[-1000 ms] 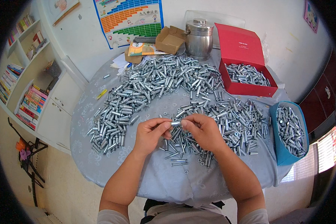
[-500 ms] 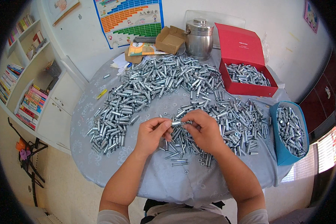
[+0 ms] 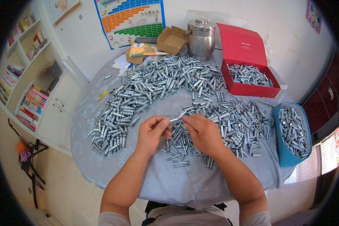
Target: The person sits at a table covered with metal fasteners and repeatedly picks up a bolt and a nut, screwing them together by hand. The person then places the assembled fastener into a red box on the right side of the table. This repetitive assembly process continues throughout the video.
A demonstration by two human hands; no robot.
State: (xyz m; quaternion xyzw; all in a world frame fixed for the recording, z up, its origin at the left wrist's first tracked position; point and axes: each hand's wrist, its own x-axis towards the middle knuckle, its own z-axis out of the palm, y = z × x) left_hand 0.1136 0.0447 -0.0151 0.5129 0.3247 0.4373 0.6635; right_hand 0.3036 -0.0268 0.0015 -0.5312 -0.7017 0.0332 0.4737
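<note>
Short silver metal bolt (image 3: 176,119) pinched betw. left hand (image 3: 151,132) & right hand (image 3: 203,132) fingertips, both closed on it, raised over counter (image 3: 169,184) pile for fitting.

One red box (image 3: 248,52) upper right, one blue bin (image 3: 286,150) at right, one steel pot (image 3: 201,37), one cardboard box (image 3: 172,39), uncountable metal sleeves (image 3: 147,86).
</note>
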